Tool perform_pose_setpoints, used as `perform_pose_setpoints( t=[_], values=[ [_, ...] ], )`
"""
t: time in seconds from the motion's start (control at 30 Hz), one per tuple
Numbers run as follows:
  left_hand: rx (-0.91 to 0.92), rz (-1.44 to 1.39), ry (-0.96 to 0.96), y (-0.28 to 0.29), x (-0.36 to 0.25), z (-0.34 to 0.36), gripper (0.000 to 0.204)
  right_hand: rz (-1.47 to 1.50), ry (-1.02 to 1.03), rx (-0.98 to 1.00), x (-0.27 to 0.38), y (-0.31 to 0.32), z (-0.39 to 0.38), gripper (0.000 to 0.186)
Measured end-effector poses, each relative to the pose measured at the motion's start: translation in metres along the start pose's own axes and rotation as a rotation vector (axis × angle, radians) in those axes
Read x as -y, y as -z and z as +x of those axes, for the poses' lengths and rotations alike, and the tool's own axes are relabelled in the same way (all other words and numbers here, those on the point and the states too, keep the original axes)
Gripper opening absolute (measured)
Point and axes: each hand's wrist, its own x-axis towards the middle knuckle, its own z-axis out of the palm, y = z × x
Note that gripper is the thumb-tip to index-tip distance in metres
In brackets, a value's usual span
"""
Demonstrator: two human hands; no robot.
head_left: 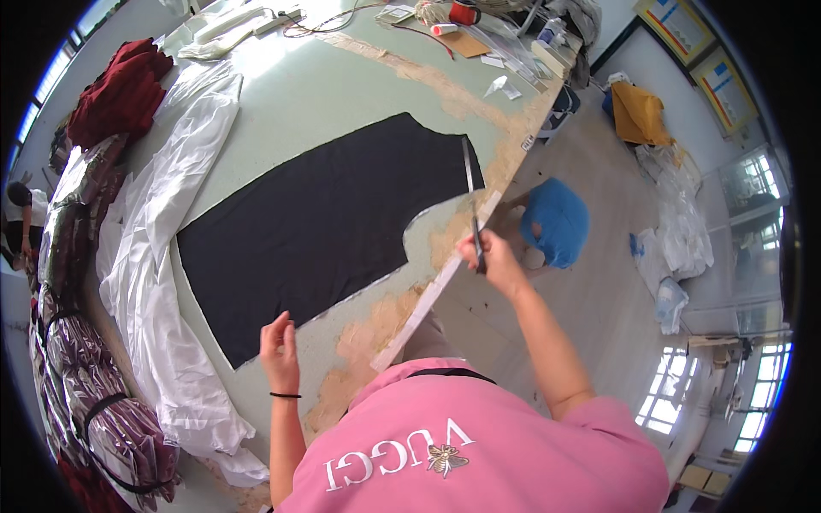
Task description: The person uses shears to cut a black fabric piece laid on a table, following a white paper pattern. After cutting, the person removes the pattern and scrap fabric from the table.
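Note:
A large piece of black fabric (299, 222), cut to a curved shape, lies flat on the pale green table (359, 77). My right hand (492, 256) grips a pair of scissors (469, 171) by its black handles just past the table's right edge. The long silver blades reach across the fabric's narrow right end and look close together. My left hand (279, 349) is by the fabric's near edge, toward its lower left corner. Its fingers are loosely bent and a little apart, with nothing visible in them; whether they touch the cloth I cannot tell.
White cloth (162, 231) runs down the table's left side beside dark red fabric (120, 94) and plastic-wrapped bundles (111, 402). Loose tools and scraps crowd the far right corner. A blue-covered stool (556, 222) stands right of the table. Another person (26, 214) is at far left.

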Motion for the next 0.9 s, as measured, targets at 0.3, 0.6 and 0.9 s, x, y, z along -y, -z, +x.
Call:
perform_pose_setpoints(
  t=[0.3, 0.6, 0.9],
  values=[
    [0.067, 0.159, -0.071, -0.139, -0.097, 0.107, 0.022, -1.29, -0.019, -0.215, 0.073, 0.111, 0.262, 0.072],
    [0.165, 0.402, -0.121, -0.311, -0.117, 0.245, 0.023, -1.571, -0.089, 0.086, 0.101, 0.114, 0.359, 0.082],
    [0.293, 0.51, -0.125, -0.354, -0.119, 0.248, 0.013, -1.365, 0.3, -0.022, 0.082, 0.124, 0.318, 0.046]
  ],
)
